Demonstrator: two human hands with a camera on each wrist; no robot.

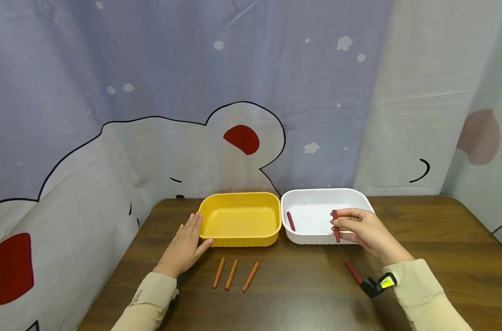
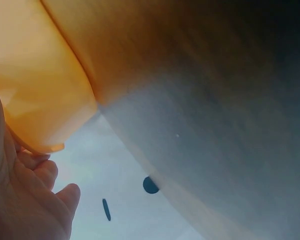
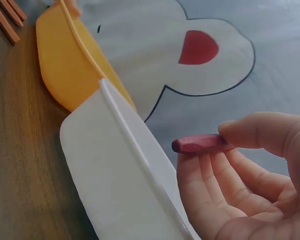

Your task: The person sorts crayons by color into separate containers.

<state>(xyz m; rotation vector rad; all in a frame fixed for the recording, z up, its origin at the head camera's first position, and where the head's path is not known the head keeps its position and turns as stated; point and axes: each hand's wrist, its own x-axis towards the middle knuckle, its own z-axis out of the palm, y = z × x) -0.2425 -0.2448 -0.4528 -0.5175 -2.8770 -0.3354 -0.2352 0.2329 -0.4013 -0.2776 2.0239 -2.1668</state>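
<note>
My right hand (image 1: 359, 228) pinches a dark red crayon-like stick (image 1: 336, 226) between thumb and fingers, over the front right part of the white tray (image 1: 306, 240). In the right wrist view the stick (image 3: 200, 144) shows a blunt, faceted end, above the level of the tray's rim (image 3: 140, 155). A second dark red stick (image 1: 290, 221) lies inside the white tray, at its left. Another dark red stick (image 1: 353, 271) is on the table beneath my right wrist. With fingers extended, my left hand (image 1: 181, 248) rests against the left front corner of the yellow tray (image 1: 244, 241).
Three orange-brown sticks (image 1: 231, 275) lie side by side on the wooden table (image 1: 300, 285), in front of the yellow tray. Both trays stand side by side at the table's back edge. Behind them hangs a printed curtain (image 1: 317, 115).
</note>
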